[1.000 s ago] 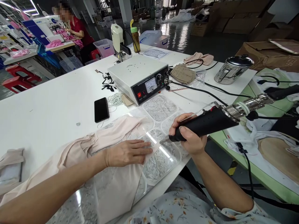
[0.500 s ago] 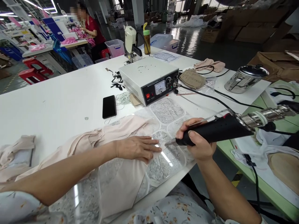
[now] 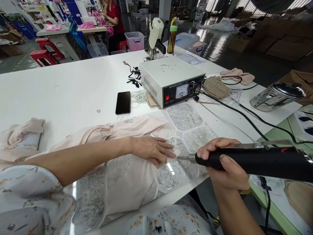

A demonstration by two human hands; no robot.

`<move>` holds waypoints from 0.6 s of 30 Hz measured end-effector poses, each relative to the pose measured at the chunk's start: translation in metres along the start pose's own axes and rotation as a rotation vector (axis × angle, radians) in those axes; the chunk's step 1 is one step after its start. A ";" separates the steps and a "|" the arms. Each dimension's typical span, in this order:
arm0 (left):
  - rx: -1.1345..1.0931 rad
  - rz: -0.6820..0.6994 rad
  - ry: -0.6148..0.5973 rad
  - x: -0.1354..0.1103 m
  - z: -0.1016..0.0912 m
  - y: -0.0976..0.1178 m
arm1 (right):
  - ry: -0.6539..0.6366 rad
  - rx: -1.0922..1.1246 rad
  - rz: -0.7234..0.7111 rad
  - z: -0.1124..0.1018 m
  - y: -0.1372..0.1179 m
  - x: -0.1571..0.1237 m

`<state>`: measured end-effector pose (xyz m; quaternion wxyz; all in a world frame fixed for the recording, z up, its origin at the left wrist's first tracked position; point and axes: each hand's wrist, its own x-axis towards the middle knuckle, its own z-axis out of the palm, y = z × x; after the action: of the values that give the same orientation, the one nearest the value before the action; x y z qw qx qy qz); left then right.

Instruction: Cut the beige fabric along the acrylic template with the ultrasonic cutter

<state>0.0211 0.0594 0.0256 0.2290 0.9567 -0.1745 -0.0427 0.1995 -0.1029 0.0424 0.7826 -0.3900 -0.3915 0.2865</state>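
My left hand (image 3: pixel 153 150) lies flat with its fingers stretched out, pressing on pale pink fabric (image 3: pixel 132 187). Beneath the fabric is a clear, glossy mat (image 3: pixel 187 117) with a marbled grey pattern and rounded white outlines. In my right hand (image 3: pixel 231 173) is a black-handled ultrasonic cutter (image 3: pixel 264 161), fingers and thumb wrapped round its front end. Its narrow metal tip points left and meets the fabric's edge beside my left fingertips; whether it touches cannot be made out. The cutter's rear end runs out of view at the right.
A white control box (image 3: pixel 171 71) with a cable (image 3: pixel 234 112) stands behind the mat. Around it are a phone (image 3: pixel 123 102), brown card patterns (image 3: pixel 216 87) and a metal-lidded jug (image 3: pixel 278 96). Folded fabric (image 3: pixel 22 137) lies left. A person in red (image 3: pixel 114 16) sits beyond.
The view has shifted, so the table things sit farther right and higher. The cutter is now held more level, its tip still close to my left fingertips. My left hand remains flat on the fabric.
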 end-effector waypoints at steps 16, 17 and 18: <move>-0.037 0.025 0.025 -0.001 0.001 -0.001 | -0.070 0.042 0.010 0.006 0.006 -0.009; -0.058 0.018 0.019 -0.001 0.000 -0.001 | -0.077 0.046 0.007 0.006 0.006 -0.009; -0.085 0.008 0.006 -0.001 -0.001 0.000 | -0.086 0.047 0.006 0.006 0.006 -0.008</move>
<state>0.0209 0.0603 0.0260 0.2701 0.9455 -0.1755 -0.0465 0.1894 -0.1038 0.0363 0.7732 -0.3601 -0.4167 0.3144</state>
